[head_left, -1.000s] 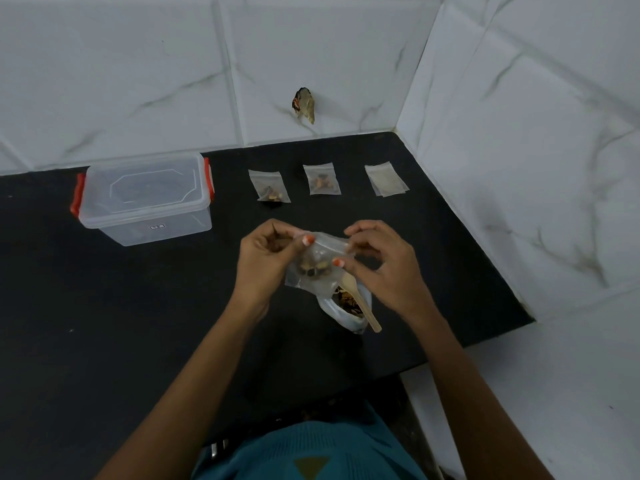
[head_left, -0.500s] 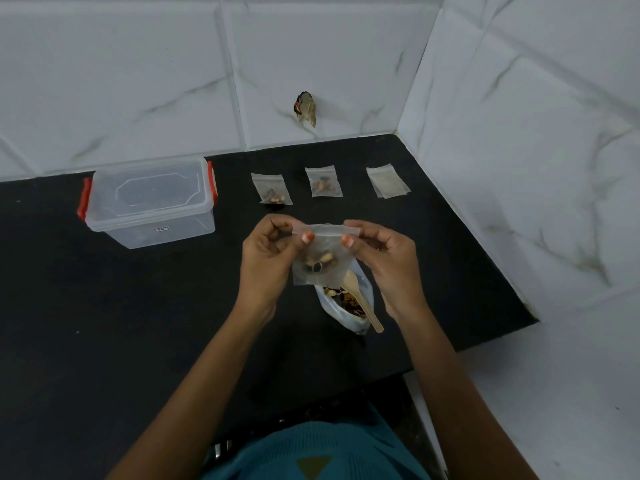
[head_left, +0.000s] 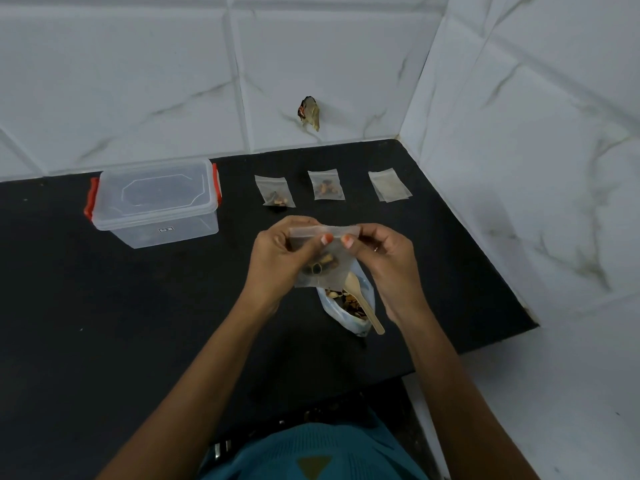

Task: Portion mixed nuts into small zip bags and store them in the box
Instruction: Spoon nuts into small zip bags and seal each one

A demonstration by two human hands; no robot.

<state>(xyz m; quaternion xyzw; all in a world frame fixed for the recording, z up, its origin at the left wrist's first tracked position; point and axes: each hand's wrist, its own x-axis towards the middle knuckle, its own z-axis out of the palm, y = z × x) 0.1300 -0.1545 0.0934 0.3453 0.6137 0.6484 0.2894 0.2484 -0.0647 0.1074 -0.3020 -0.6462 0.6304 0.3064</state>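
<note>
Hands (head_left: 277,258) (head_left: 388,261) pinching zip bag (head_left: 323,268) top

One view only: a wide-angle camera on the person's head, facing forward and tilted steeply down over the black bench (head_left: 104,323). It sits close to the work. The left hand (head_left: 277,261) and right hand (head_left: 391,268), both pinching a small zip bag (head_left: 329,278), lie just above the middle of the frame, right under the lens. The person's teal garment (head_left: 311,455) fills the bottom edge. Farther off, the lidded plastic box (head_left: 156,202) stands at upper left by the back wall (head_left: 138,81). The side wall (head_left: 536,150) runs down the right, meeting the back wall in a corner at upper right. Tile joints bow with the lens.
</note>
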